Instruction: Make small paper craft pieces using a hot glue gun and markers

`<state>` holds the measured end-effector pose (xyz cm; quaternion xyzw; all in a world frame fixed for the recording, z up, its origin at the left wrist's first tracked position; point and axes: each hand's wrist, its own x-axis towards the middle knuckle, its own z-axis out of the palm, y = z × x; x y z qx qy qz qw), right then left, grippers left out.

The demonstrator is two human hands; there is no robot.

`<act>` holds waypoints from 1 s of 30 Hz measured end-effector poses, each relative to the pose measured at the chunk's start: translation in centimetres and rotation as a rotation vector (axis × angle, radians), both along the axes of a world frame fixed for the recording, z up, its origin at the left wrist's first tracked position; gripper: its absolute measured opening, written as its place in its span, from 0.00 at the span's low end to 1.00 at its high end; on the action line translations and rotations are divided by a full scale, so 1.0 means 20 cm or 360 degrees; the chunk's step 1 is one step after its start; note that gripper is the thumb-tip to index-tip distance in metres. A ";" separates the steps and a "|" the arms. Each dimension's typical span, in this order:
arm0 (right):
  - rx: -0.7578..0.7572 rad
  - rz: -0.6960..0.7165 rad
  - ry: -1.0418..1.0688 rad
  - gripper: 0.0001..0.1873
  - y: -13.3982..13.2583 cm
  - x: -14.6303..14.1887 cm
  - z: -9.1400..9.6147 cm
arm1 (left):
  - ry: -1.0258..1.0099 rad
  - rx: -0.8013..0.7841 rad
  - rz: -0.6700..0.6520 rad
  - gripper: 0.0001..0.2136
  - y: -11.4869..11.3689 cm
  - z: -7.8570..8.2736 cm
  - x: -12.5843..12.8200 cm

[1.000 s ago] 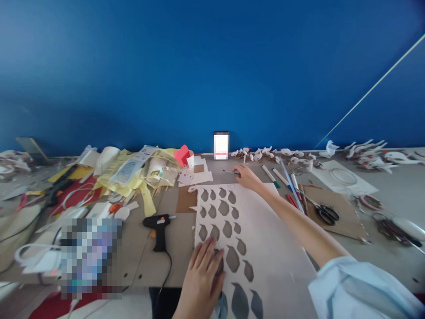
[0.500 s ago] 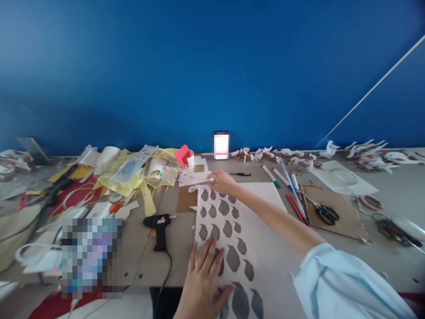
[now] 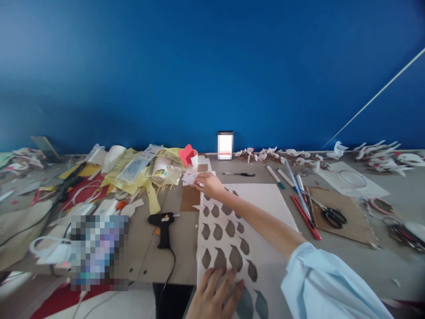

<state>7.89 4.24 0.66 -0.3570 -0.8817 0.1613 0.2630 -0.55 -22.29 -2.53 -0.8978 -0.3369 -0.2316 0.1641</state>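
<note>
My left hand [image 3: 217, 294] lies at the lower middle with fingers spread on a white paper sheet [image 3: 270, 212]. Rows of cut-out openings, shaped like small birds or leaves, run down the sheet's left side. My right hand [image 3: 210, 184] is stretched across the sheet to its far left corner, its fingers bent and close together. Small white paper pieces [image 3: 190, 177] lie beside its fingertips, which hide whatever is in them. A brown cardboard piece [image 3: 189, 199] lies just below that hand. Left of the sheet is a black glue gun [image 3: 164, 228].
Right of the sheet are markers [image 3: 275, 177], red pens [image 3: 305, 219] and black scissors [image 3: 334, 217] on cardboard [image 3: 345, 230]. White paper birds [image 3: 385, 159] line the back. A lit screen [image 3: 225, 146] stands by the blue wall. Yellow wrapping [image 3: 124, 173] and cables clutter the left.
My right hand has moved left and slightly nearer, to the small paper pieces. My left hand has slid down and right along the sheet. The view has shifted slightly.
</note>
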 end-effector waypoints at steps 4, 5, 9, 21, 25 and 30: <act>-0.0120 -0.0150 0.0350 0.08 0.03 0.05 0.00 | -0.0250 -0.0004 0.0110 0.11 -0.03 -0.02 0.06; -0.0154 -0.0184 0.0435 0.08 0.04 0.06 -0.01 | -0.0277 -0.0006 0.0104 0.10 -0.03 -0.02 0.08; -0.0300 -0.0268 0.0658 0.08 0.08 0.08 -0.01 | -0.0299 0.0015 0.0020 0.06 -0.01 0.01 0.12; -0.0559 -0.0339 0.0807 0.05 0.14 0.01 -0.01 | 0.0045 -0.0274 -0.0220 0.26 0.08 0.01 0.06; -0.0551 -0.0238 0.0782 0.06 0.14 0.01 -0.02 | 0.0154 -0.0578 -0.0193 0.29 0.11 0.07 0.03; -0.0415 -0.0113 0.0644 0.04 0.13 -0.05 -0.06 | 0.0198 -0.0862 -0.0283 0.29 0.15 0.10 0.02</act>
